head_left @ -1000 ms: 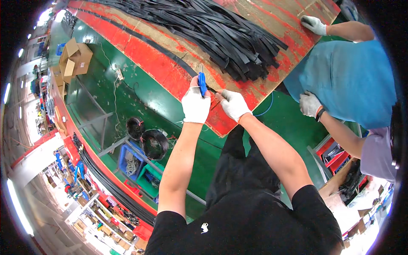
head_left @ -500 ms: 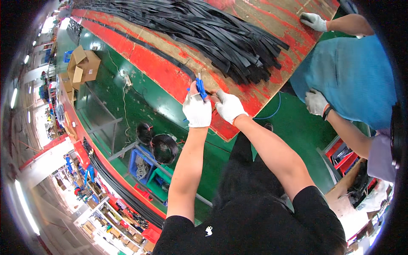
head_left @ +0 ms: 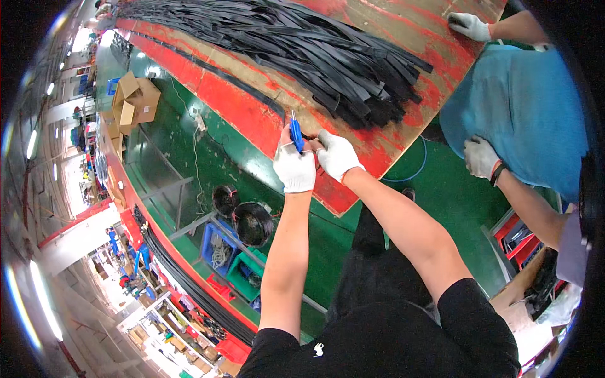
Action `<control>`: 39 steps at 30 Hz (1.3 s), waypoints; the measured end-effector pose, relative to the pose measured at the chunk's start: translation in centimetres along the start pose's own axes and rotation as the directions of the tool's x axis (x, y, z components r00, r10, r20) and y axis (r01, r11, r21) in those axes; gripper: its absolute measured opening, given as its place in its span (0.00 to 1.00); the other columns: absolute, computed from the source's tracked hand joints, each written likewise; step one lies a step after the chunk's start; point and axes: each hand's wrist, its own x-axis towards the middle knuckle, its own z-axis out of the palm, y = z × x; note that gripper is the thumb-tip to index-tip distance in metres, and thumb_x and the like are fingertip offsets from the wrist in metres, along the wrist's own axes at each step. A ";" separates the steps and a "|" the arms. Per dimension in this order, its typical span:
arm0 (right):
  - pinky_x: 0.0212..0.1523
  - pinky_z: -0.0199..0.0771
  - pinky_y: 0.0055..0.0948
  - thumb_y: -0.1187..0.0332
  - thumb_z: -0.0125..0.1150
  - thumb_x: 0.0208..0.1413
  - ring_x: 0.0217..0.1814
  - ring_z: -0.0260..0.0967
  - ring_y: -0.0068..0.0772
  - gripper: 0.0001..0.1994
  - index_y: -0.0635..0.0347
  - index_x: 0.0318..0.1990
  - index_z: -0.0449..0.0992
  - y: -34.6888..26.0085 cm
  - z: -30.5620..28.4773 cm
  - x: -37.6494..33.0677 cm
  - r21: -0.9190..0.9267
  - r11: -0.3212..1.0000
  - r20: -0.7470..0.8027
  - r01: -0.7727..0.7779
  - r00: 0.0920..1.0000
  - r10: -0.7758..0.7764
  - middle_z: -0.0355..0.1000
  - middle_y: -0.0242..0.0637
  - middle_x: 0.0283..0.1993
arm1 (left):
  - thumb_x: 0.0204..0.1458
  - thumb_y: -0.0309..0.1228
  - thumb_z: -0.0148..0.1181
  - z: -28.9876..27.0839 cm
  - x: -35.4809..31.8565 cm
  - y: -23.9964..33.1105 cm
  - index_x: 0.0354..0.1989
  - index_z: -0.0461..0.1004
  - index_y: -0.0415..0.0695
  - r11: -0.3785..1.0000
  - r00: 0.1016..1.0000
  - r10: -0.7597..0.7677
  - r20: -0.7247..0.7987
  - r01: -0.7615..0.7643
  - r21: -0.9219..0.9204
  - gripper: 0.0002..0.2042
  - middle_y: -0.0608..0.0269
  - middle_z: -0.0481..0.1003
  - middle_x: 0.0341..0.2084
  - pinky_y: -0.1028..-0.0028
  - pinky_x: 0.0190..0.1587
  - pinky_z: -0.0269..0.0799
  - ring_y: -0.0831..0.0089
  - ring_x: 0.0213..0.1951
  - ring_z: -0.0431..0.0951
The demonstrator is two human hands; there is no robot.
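My left hand [head_left: 295,167], in a white glove with bare fingertips, is closed around a blue-handled tool [head_left: 296,134] with a thin metal tip pointing away from me. A long black strip [head_left: 242,86] runs along the near edge of the table and ends close to these fingers. Right beside it, my gloved right hand [head_left: 337,155] is closed, its fingertips pinched at something small and dark that I cannot make out. Both hands are over the table's near corner. Beyond them lies a thick bundle of black strips [head_left: 328,60].
The worn red table [head_left: 403,135] stretches to the far left. At right stands a co-worker in a blue apron [head_left: 517,113], one gloved hand [head_left: 469,26] on the table. On the green floor are black coils [head_left: 253,223], a blue crate [head_left: 218,247], a green crate [head_left: 246,274] and a cardboard box [head_left: 140,101].
The view has shifted slightly, so the surroundings sit a little lower and further right. Both my hands stay together at the table corner, the blue tool still in the left.
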 end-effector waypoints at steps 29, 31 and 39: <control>0.57 0.76 0.32 0.69 0.57 0.70 0.52 0.80 0.34 0.17 0.62 0.63 0.78 0.4 -0.8 -1.5 0.300 0.953 0.182 0.040 0.978 -0.099 0.83 0.46 0.52 | 0.59 0.29 0.72 -1.5 -1.4 -0.5 0.59 0.71 0.41 0.221 0.663 -0.647 0.376 0.635 -0.740 0.22 0.65 0.78 0.37 0.75 0.34 0.72 0.77 0.33 0.76; 0.58 0.76 0.34 0.68 0.58 0.70 0.54 0.80 0.35 0.17 0.64 0.61 0.79 0.4 -0.8 -1.3 0.235 0.972 0.186 -0.009 0.982 -0.036 0.84 0.46 0.52 | 0.56 0.27 0.74 -2.2 -0.3 -0.1 0.60 0.70 0.38 0.205 0.658 -0.605 0.449 0.673 -0.710 0.25 0.64 0.78 0.37 0.74 0.35 0.74 0.77 0.33 0.77; 0.54 0.78 0.43 0.59 0.60 0.69 0.53 0.79 0.57 0.15 0.58 0.54 0.81 1.7 -2.3 -5.5 -0.023 0.999 0.061 0.030 0.998 -0.029 0.81 0.55 0.48 | 0.53 0.24 0.75 -0.8 0.0 -0.1 0.61 0.69 0.36 0.379 0.758 -0.549 0.351 0.600 -0.704 0.27 0.64 0.78 0.36 0.75 0.36 0.73 0.78 0.31 0.75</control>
